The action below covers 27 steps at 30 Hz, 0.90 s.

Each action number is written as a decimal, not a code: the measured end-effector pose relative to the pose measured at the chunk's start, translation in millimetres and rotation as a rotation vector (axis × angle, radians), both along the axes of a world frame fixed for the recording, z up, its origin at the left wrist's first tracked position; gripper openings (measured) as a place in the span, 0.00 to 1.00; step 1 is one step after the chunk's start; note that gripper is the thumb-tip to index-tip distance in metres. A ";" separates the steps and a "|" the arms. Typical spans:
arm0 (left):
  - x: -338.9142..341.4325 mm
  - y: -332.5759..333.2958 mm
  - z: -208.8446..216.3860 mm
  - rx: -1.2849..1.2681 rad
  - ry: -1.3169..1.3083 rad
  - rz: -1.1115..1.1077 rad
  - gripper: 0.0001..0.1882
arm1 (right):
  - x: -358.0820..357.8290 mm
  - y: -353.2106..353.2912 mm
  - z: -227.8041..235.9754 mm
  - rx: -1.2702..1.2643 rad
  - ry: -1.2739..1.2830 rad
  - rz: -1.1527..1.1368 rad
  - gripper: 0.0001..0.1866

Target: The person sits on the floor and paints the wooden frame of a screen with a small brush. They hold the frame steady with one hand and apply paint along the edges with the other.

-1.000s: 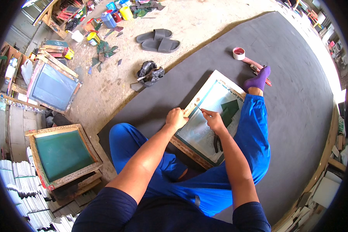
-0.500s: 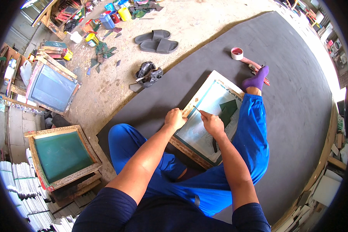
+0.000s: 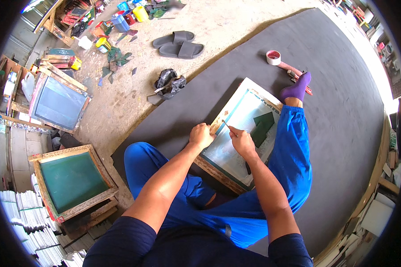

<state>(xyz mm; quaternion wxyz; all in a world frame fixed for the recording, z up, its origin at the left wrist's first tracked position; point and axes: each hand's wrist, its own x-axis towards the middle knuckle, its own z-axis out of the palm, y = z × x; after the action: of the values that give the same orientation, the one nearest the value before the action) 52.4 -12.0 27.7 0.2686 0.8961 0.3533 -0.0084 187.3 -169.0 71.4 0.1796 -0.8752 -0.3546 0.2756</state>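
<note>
A wooden screen-printing frame (image 3: 242, 90) with pale stretched mesh (image 3: 248, 109) lies tilted across my lap, between my legs. My left hand (image 3: 202, 135) is closed around its left wooden edge. Over the mesh, my right hand (image 3: 242, 142) grips a thin, dark, pointed tool (image 3: 226, 125); its handle is hidden in my fingers, so its exact kind is unclear. The tool's tip meets the inner border of the frame close to my left hand. A dark green flat piece (image 3: 263, 127) rests on the mesh, and a dark curved object beyond my right wrist is mostly covered by my forearm.
I sit on a dark grey board (image 3: 338, 115). A tape roll (image 3: 273, 57) and a red-handled tool (image 3: 294, 74) lie by my purple-socked foot. Leftward are black sandals (image 3: 181, 50), a black plastic bag (image 3: 170, 84), a green screen frame (image 3: 106, 192) and several paint containers (image 3: 120, 22).
My right hand and the tool's tip have shifted slightly left and up along the frame's border. The left hand keeps its hold on the edge.
</note>
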 end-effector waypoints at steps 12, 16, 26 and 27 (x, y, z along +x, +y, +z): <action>-3.7 3.4 2.3 0.020 -0.008 -0.010 0.22 | 15.9 -9.8 -24.7 0.230 0.144 -0.002 0.20; -0.6 2.1 1.6 0.019 0.012 -0.002 0.22 | 21.0 -12.1 -32.2 0.251 0.184 -0.037 0.23; 1.7 0.5 12.9 -0.040 0.063 -0.003 0.23 | 29.4 -14.9 -49.7 0.292 0.648 -0.201 0.23; 5.6 -2.7 13.1 -0.048 0.050 -0.013 0.23 | 32.9 -21.2 -82.7 0.393 0.446 -0.117 0.22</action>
<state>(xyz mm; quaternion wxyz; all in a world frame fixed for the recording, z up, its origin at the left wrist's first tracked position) 58.0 -14.7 40.8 0.2813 0.8911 0.3538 -0.0409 220.2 -190.2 -11.3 0.4347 -0.7604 -0.3019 0.3764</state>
